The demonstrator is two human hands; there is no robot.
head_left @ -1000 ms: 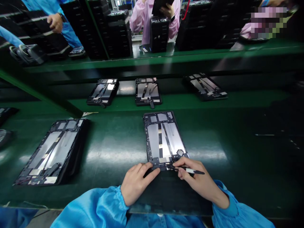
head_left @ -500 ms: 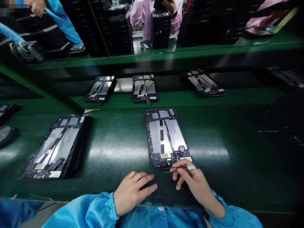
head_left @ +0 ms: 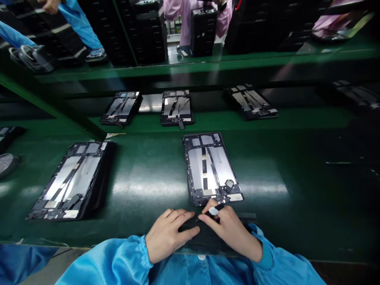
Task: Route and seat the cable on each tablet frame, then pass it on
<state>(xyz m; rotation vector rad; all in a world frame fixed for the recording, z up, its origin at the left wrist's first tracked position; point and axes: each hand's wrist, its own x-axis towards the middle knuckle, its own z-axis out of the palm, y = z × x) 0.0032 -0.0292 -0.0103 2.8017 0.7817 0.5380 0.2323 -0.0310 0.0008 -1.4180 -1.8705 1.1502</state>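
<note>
My left hand (head_left: 172, 234) lies palm down at the bench's front edge, fingers apart, resting on a dark flat piece (head_left: 204, 235). My right hand (head_left: 230, 229) is closed around slim tweezers (head_left: 213, 211) with a white band near the grip. Their tip points left and down, close to my left fingertips and just above the dark piece. Right in front of both hands is an opened tablet (head_left: 212, 168), showing its silver inside, dark flex cables and a small loose-looking square part (head_left: 228, 185) at its lower right.
Another opened tablet (head_left: 69, 182) sits on a dark stack at left. Several more lie on the raised green strip behind, including one tablet (head_left: 177, 107) in the middle. A green post (head_left: 59, 107) slants across the left. Co-workers' sleeves (head_left: 80, 25) and black stacks (head_left: 148, 35) are beyond.
My right hand has moved left, bringing the tweezers from beside the tablet's lower edge down toward my left fingertips. My left hand stays nearly in place. The view has shifted slightly.
</note>
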